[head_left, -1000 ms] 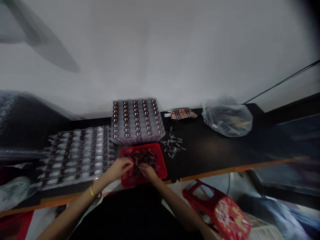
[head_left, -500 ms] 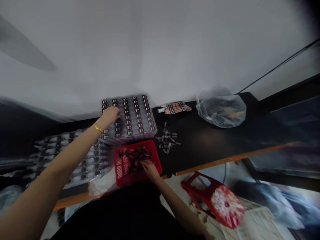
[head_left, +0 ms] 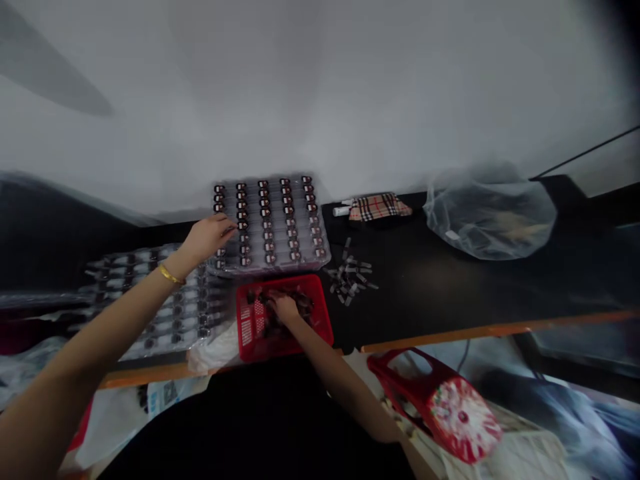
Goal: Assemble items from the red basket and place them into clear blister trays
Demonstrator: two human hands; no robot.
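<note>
Glossy clear plastic tray (head_left: 273,267); red plastic basket (head_left: 249,327); matt black tabletop (head_left: 440,280).

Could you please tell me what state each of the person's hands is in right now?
Left hand: closed over the clear tray, held item unclear.
Right hand: down in the red basket, grip unclear.

The left arm (head_left: 95,333) stretches from the lower left corner toward mid-frame, its left hand (head_left: 207,239) reaching forward, fingers extended. The right hand (head_left: 285,310), lower at centre, curls downward, fingers bent.
</note>
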